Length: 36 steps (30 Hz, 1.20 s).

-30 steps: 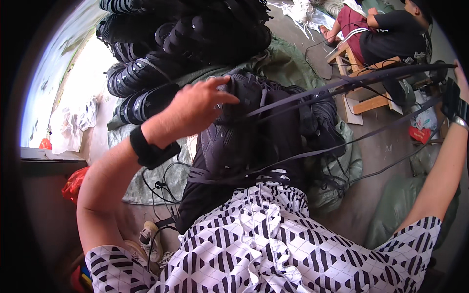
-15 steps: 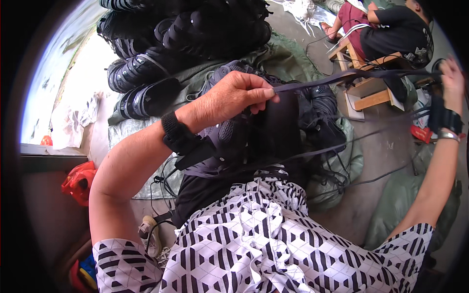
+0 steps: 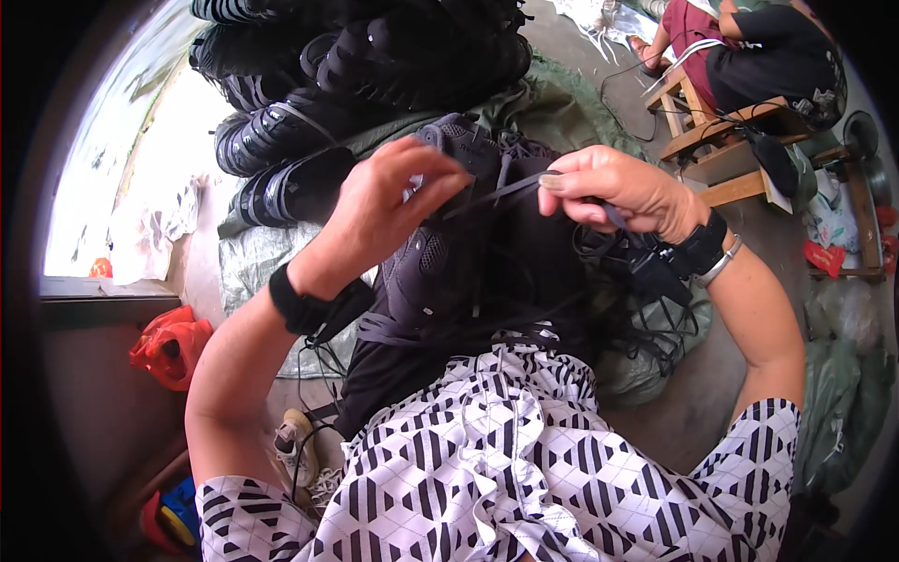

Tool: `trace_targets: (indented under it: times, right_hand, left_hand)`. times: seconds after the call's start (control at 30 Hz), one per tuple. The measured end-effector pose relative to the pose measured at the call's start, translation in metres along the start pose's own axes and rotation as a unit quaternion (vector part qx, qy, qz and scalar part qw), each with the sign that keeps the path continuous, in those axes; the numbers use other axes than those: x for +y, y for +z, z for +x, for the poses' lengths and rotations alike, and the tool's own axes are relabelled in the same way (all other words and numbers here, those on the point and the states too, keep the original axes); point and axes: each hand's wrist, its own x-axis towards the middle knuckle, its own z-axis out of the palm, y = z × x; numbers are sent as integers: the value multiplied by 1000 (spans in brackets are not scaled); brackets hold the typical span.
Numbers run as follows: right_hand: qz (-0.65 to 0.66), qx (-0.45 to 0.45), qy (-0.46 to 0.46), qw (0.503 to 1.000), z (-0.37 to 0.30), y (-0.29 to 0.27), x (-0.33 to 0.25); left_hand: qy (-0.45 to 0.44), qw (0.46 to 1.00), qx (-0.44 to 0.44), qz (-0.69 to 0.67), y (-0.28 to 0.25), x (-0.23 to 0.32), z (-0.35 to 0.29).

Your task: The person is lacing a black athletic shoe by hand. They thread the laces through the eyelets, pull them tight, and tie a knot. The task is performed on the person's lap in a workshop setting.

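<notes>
A dark grey shoelace [image 3: 510, 190] is pinched between the thumb and fingers of my right hand [image 3: 623, 192]. Its short stretch slants down to the left toward my left hand [image 3: 398, 197], whose fingers are bent and smeared by motion. Whether that hand grips the lace cannot be made out. Below both hands, dark grey shoes lie on my lap; one shoe [image 3: 419, 272] with a mesh patch shows under my left wrist, and another shoe [image 3: 459, 140] lies beyond my left fingers. More loose laces [image 3: 655, 342] hang by my right wrist.
Stacked black shoes [image 3: 281, 136] rise at the far left on a green sheet [image 3: 562, 94]. A red plastic bag [image 3: 173, 347] is at the left. At the far right, a person [image 3: 773, 61] sits near a wooden stool [image 3: 740, 187]. A green sack [image 3: 833, 403] lies at the right.
My right hand has come in from the far right to the middle, and the long stretched lace now spans a short gap. My left hand has shifted slightly left and down.
</notes>
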Motion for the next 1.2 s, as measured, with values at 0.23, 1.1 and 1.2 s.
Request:
trace_targets:
  times: [0.23,1.1,1.2]
  right_hand:
    - [131,67,-37,988,27,-22,9]
    - [8,27,40,999,49,49,69]
    - [152,-10,59,987,35,24,71]
  left_hand:
    - [7,984,40,173,16,-29,-37]
    - [-74,989,49,122,24,-29,-29]
    - [-205,950,47,-230,11,-44,-38]
